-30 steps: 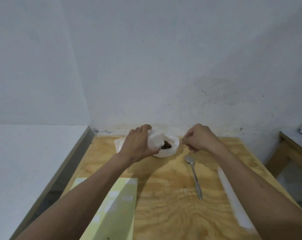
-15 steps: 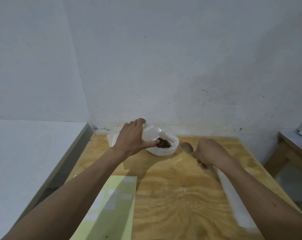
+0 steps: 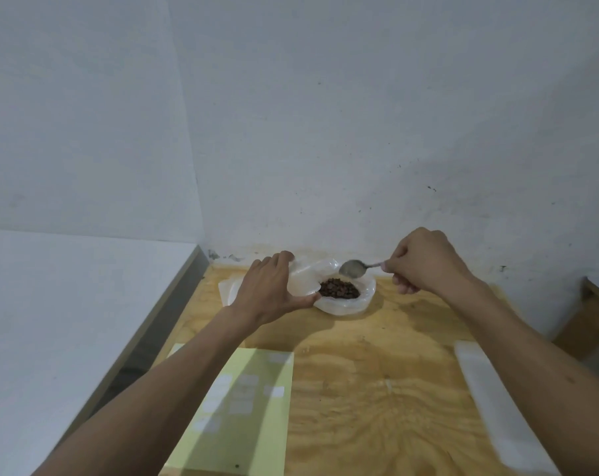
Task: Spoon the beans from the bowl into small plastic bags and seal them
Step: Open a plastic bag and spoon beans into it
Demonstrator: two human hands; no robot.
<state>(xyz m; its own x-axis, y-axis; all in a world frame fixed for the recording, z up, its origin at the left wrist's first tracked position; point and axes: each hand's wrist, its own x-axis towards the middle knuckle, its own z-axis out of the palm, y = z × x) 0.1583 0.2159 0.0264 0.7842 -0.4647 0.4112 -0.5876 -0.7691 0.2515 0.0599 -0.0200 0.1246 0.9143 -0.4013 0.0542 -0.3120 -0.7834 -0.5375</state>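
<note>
A white bowl [image 3: 354,305] stands at the far side of the wooden table [image 3: 377,372], with dark brown beans [image 3: 339,289] inside. My left hand [image 3: 269,292] grips a small clear plastic bag [image 3: 303,281] at the bowl's left edge, thumb under it and fingers over its top. My right hand [image 3: 425,262] holds a metal spoon [image 3: 354,268] by the handle, and the spoon's head hovers just above the beans. Nothing shows in the spoon. More clear plastic [image 3: 227,290] lies flat behind and left of my left hand.
A pale green sheet [image 3: 246,407] with white patches lies near the table's front left. A white strip [image 3: 497,407] runs along the right side. A white surface [image 3: 68,321] borders the table on the left, and a wooden bench [image 3: 593,304] on the right.
My right hand has picked the spoon up off the table and carried it over the bowl. My left hand keeps its hold on the bag.
</note>
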